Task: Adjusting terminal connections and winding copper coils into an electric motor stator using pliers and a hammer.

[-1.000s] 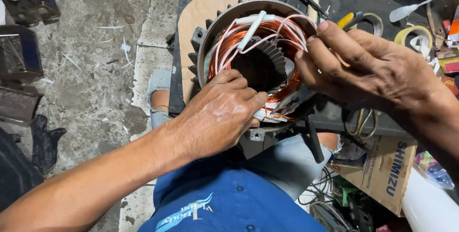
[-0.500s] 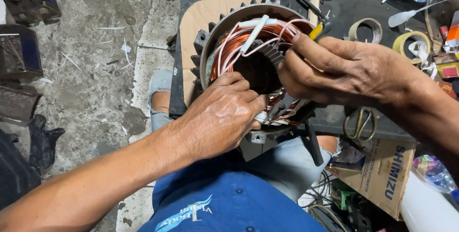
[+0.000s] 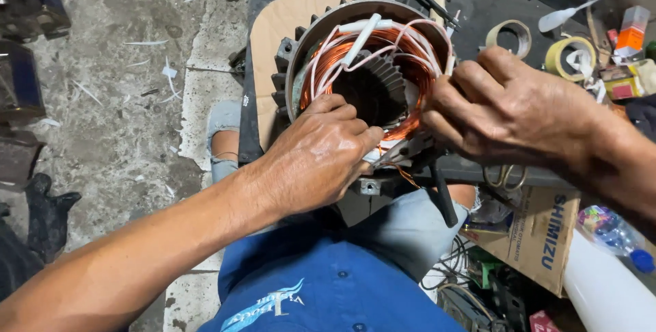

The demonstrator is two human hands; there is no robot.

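— So how far along is the winding work looking?

— Well along, I'd judge. The round grey metal motor stator (image 3: 294,65) is sitting in the upper middle of the frame on a tan cardboard sheet (image 3: 270,38) over the dark counter (image 3: 492,10), and its bright copper wire coils (image 3: 417,51) are already filling the slots around the bore. White sleeved lead wires (image 3: 359,38) are looping across the top.

— And the hands?

— The left hand (image 3: 314,157) is pressing down at the lower edge of the coils, its grip clenched around the copper strands and a bit of white sleeving there. The right hand (image 3: 509,110) is pinching at the right edge of the windings; its grip is closed, though I cannot tell exactly what the fingertips are holding.

— What seems left?

— The leads are lying loose, not tied down, so shaping and lacing are probably remaining. Rolls of yellowish tape (image 3: 570,55) are waiting at the upper right, beside a pale ring of tape (image 3: 509,34).
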